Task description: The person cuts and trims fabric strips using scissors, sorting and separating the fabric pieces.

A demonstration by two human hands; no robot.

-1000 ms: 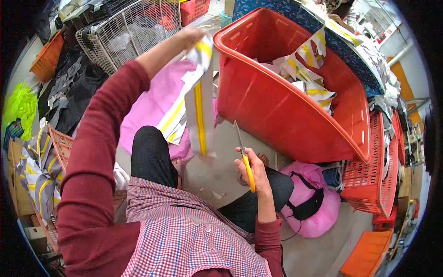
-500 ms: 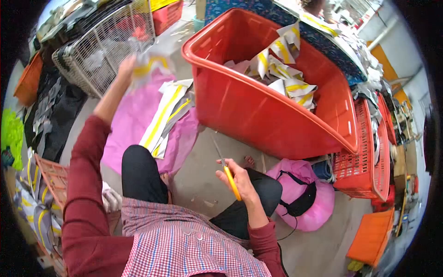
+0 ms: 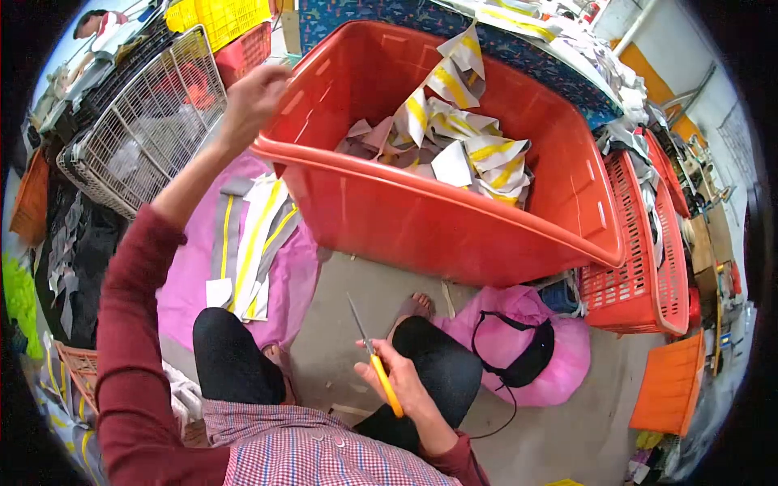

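Observation:
My left hand (image 3: 253,109) is raised beside the near-left corner of the large red bin (image 3: 429,219). Its fingers are loosely bent and partly apart, with nothing visible in them. My right hand (image 3: 401,381) grips yellow-handled scissors (image 3: 381,377) over my knee, their narrow blades pointing up and forward. Inside the bin lies a heap of white and grey fabric strips with yellow bands (image 3: 494,158). Several cut striped strips (image 3: 255,235) lie side by side on a pink cloth (image 3: 186,283) on the floor, below my left arm.
A wire basket (image 3: 154,113) stands at the left, near a yellow crate (image 3: 215,23). At the right are a red slotted basket (image 3: 628,279) and an orange crate (image 3: 668,385). A pink bundle with a black strap (image 3: 559,373) rests by my right knee.
My left hand was carrying a striped strip over the pink cloth; it has let go and moved right to the bin. Another strip now lies on the cloth. The view has shifted slightly.

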